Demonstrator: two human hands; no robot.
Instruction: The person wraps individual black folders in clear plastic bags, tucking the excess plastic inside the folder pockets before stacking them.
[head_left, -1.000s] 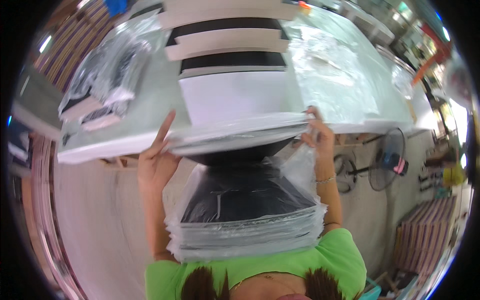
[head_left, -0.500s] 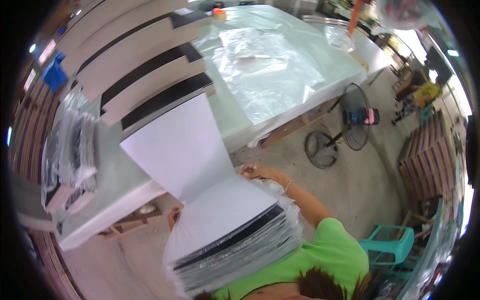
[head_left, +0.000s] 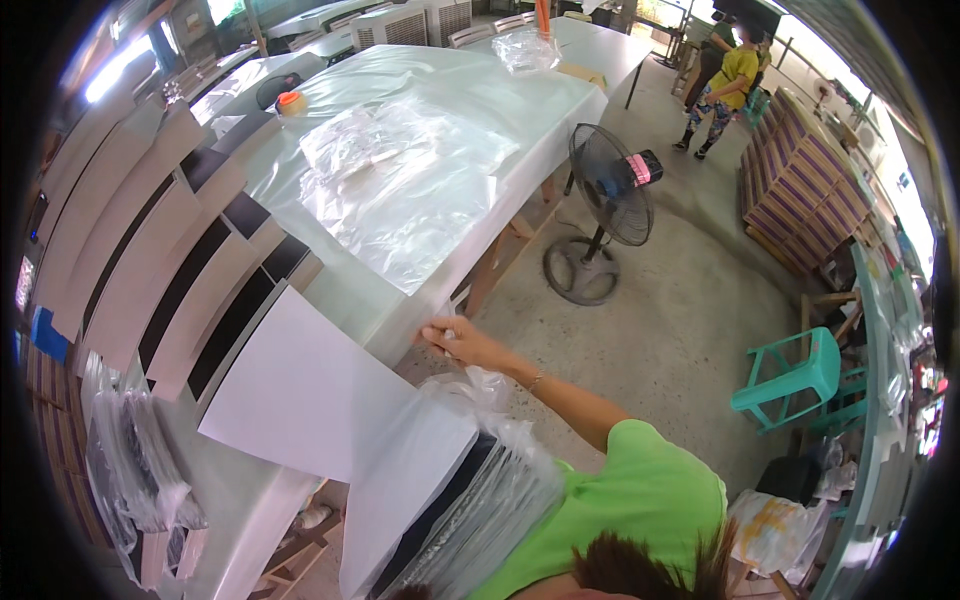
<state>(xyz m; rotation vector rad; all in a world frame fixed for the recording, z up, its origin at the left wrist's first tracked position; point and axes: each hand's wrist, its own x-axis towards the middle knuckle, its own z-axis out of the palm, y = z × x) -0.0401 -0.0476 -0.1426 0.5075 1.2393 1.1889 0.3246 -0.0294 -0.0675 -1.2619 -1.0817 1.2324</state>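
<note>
right hand (head_left: 462, 340) pinching clear plastic bag (head_left: 480, 385) at table (head_left: 560, 95) edge, 12 o'clock of bagged stack (head_left: 490, 510), to pull it open | left hand hidden, grip untellable | white sheet (head_left: 310, 400) draped over stack at 10 o'clock

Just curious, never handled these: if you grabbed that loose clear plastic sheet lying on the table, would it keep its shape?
Probably not. The clear plastic sheet lies crumpled and wrinkled on the table, so it is likely floppy and very light. Its glossy surface suggests it may slide easily, and the nearby fan could perhaps blow it about.
</note>
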